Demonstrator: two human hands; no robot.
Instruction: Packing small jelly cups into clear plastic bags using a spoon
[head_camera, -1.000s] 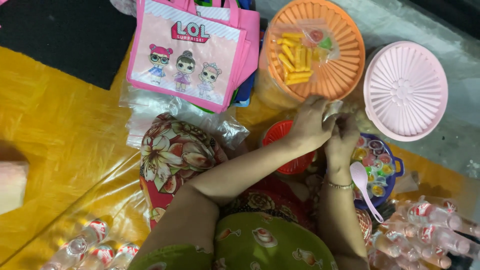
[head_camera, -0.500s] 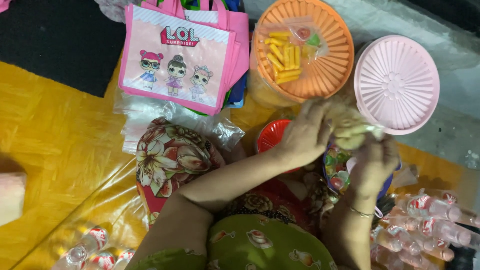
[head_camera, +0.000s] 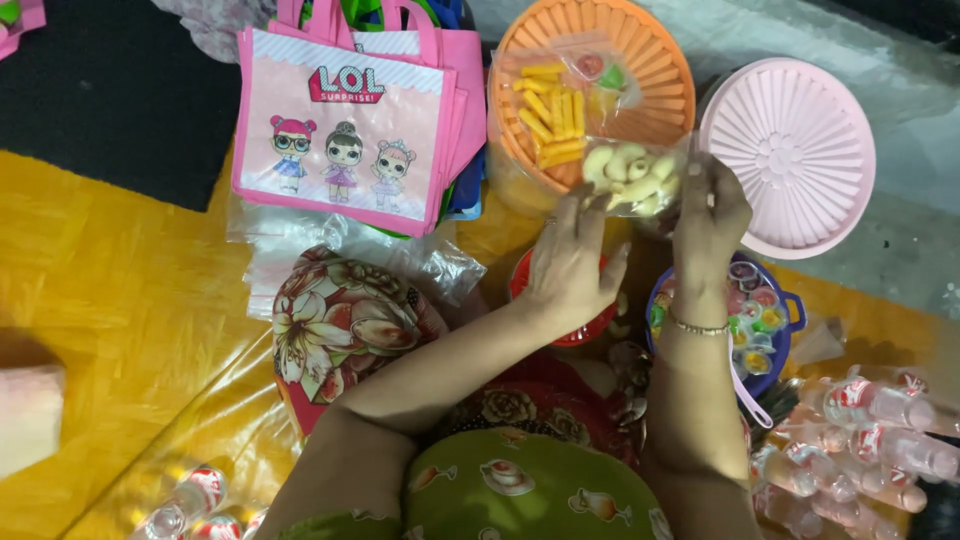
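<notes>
Clear plastic snack bag (head_camera: 632, 178), filled with pale round pieces, is the item in hand.

Head view, single frame:
- The snack bag is held off the floor, over the 5 o'clock edge of the orange round lid (head_camera: 655, 45). A second packet of yellow sticks (head_camera: 548, 112) lies on that lid, at 9 o'clock from the bag.
- Right hand (head_camera: 712, 218): forearm runs straight up from 6 o'clock, wrist level, fingers closed in a pinch on the bag's 3 o'clock edge.
- Left hand (head_camera: 570, 268): forearm comes in from 7 o'clock, palm down, fingers spread fairly wide, tips touching the bag's 7 o'clock corner; not a closed grip.
- Step, judged: the bag is being steadied between both hands above the lid, the right hand carrying the weight.
- Next move, judged: either hand letting go calls for the other to have a firm hold first, as the bag is soft and full.
- Surroundings: pink ribbed lid (head_camera: 790, 150) at 3 o'clock of the bag; pink tote bag (head_camera: 345, 130) at 9 o'clock; blue bowl (head_camera: 795, 310) of small jelly cups at 5 o'clock; small bottles (head_camera: 870, 402) further toward 5 o'clock; yellow mat (head_camera: 100, 300) beneath.
</notes>
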